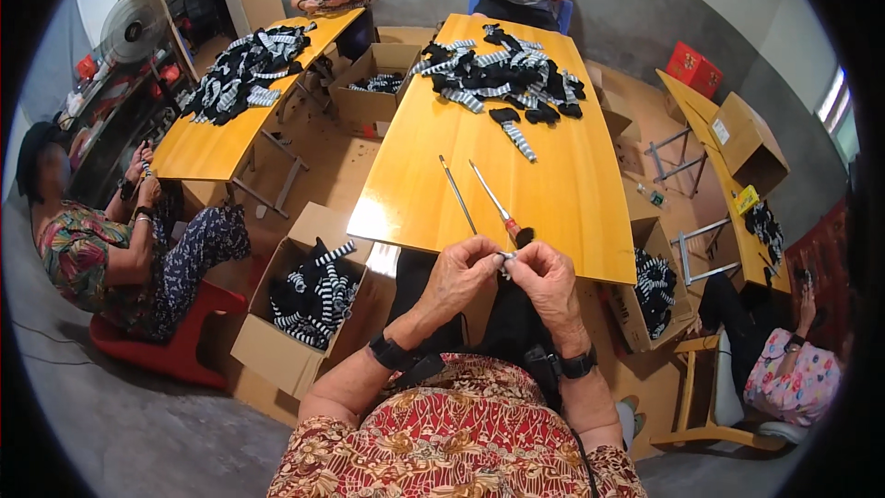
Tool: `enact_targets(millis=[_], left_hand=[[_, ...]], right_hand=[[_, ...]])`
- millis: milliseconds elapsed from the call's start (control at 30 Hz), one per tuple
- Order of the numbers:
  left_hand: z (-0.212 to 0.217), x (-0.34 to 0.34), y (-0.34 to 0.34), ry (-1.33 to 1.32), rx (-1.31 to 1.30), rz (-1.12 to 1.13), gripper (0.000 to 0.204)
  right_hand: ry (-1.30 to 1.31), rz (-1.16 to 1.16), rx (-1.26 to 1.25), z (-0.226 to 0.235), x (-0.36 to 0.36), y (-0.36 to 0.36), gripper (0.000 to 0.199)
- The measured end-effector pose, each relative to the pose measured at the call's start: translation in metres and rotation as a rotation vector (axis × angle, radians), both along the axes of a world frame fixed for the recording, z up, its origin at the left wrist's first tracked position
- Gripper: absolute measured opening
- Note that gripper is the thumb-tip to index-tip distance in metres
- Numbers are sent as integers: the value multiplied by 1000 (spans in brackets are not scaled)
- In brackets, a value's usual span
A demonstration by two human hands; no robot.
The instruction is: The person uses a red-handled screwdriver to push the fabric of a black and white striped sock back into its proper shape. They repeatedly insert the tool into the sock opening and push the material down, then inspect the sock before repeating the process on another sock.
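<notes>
Above the near edge of the yellow table (387,194), my left hand (466,272) and my right hand (546,278) meet, fingertips pinched together. Between them is a small bit of pale grey and dark fabric (505,264), mostly hidden by the fingers. Just beyond lie a thin dark rod (455,192) and a slim pale tool with a red handle part (491,196). A small black piece (525,237) sits by the red part. Farther up, one striped sock-like knit piece (518,140) lies apart from a heap of black and grey-striped knits (502,77).
Open cardboard boxes of striped knits stand left (267,290) and right (678,300) of me. Another table (212,149) at the left holds a second heap. Co-workers sit at left, far side and right. A fan (136,28) stands at far left, a carton (749,138) at right.
</notes>
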State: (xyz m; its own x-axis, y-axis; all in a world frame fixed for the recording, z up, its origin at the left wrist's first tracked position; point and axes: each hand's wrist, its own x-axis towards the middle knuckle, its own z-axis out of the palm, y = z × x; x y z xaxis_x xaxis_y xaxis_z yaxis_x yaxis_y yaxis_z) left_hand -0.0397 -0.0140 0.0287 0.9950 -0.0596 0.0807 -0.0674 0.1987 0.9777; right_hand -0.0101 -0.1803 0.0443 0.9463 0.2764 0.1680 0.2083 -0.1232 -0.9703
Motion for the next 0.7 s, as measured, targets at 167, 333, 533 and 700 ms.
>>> enact_targets(millis=[167, 333, 533, 700], left_hand=[[-9, 9, -4, 175, -158, -17, 12], [-21, 13, -9, 143, -397, -49, 15], [-21, 7, -15, 100, -62, 83, 20], [-14, 11, -11, 6, 182, 165, 21]], right_hand=[[-366, -133, -297, -5, 13, 3, 10], [-223, -76, -263, -11, 21, 2, 10], [199, 28, 212, -32, 22, 2, 12], [31, 14, 63, -27, 20, 8, 11]])
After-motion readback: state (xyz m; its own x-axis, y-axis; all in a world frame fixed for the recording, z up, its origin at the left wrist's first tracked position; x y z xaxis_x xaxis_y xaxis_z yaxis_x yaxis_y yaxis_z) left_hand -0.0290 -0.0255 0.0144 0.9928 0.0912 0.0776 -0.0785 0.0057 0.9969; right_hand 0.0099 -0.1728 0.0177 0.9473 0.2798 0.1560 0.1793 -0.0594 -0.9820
